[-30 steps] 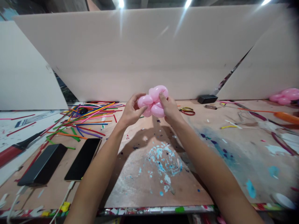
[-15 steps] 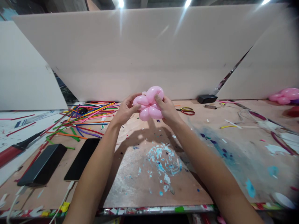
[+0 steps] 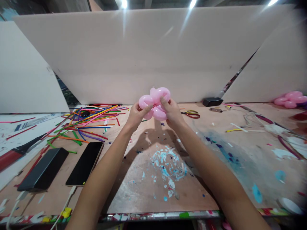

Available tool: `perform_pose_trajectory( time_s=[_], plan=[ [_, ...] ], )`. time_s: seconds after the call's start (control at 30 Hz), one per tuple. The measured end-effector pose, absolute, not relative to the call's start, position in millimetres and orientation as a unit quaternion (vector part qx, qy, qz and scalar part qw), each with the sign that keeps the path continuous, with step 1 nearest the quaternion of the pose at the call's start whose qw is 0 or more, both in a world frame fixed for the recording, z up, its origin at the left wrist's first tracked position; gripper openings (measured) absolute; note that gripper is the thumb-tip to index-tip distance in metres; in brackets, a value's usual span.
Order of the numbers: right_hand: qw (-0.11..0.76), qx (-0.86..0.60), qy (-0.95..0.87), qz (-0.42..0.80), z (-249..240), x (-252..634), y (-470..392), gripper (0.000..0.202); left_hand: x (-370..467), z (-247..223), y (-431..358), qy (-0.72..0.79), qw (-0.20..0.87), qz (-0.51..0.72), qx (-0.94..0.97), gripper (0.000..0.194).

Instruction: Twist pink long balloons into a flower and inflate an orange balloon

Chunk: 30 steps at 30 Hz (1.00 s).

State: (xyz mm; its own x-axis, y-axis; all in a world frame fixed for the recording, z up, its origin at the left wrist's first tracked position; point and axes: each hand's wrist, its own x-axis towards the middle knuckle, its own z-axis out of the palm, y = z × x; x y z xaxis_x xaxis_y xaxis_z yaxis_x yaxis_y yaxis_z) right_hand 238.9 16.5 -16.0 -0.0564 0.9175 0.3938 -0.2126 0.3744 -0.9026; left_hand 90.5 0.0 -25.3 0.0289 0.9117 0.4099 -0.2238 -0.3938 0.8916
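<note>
A pink twisted balloon (image 3: 159, 112) with several rounded loops is held up above the middle of the table, near the upright white board. My left hand (image 3: 137, 116) grips its left side, the thumb pressed over the front near the centre. On the right side my right hand (image 3: 173, 112) holds it, thumb on the upper right loop and fingers behind. The fingers behind the balloon are partly hidden. Both forearms reach in from the bottom of the view.
Loose uninflated balloons (image 3: 96, 118) lie at the left, with a phone (image 3: 85, 163), a dark box (image 3: 43, 169) and a red-handled pump (image 3: 11, 158). Scissors (image 3: 192, 114), a black block (image 3: 212, 102), cables and other pink balloons (image 3: 289, 99) are to the right.
My left hand has moved right and its thumb now lies further over the balloon. The balloon has turned and shifted slightly to the right. My right hand has barely moved.
</note>
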Motion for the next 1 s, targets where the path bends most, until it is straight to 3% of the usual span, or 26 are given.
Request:
perform_pose_trajectory(
  time_s=[0.2, 0.4, 0.5, 0.6, 0.7, 0.83, 0.93, 1.0],
  plan=[
    [0.632, -0.266, -0.512, 0.517, -16, 241, 19, 0.054, 86, -26, -2, 0.34, 0.519, 0.551, 0.557, 0.058],
    [0.586, -0.341, -0.513, 0.526, -19, 247, 27, 0.071, 85, -26, 2, 0.365, 0.422, 0.587, 0.587, 0.056],
    [0.581, -0.374, -0.549, 0.471, -18, 261, 32, 0.09, 81, -24, 3, 0.381, 0.385, 0.597, 0.591, 0.053],
    [0.613, -0.393, -0.605, 0.324, -12, 277, 32, 0.1, 78, -23, 2, 0.385, 0.344, 0.592, 0.619, 0.051],
    [0.561, -0.373, -0.707, 0.215, -4, 287, 24, 0.084, 76, -24, 2, 0.374, 0.339, 0.589, 0.631, 0.056],
    [0.478, -0.358, -0.79, 0.142, 0, 280, 12, 0.062, 74, -27, 7, 0.359, 0.361, 0.61, 0.607, 0.083],
    [0.494, -0.384, -0.77, 0.126, -5, 268, 9, 0.043, 76, -28, 10, 0.323, 0.352, 0.65, 0.59, 0.089],
    [0.508, -0.391, -0.757, 0.125, -7, 262, 9, 0.041, 78, -28, 10, 0.307, 0.341, 0.648, 0.608, 0.089]
  ],
)
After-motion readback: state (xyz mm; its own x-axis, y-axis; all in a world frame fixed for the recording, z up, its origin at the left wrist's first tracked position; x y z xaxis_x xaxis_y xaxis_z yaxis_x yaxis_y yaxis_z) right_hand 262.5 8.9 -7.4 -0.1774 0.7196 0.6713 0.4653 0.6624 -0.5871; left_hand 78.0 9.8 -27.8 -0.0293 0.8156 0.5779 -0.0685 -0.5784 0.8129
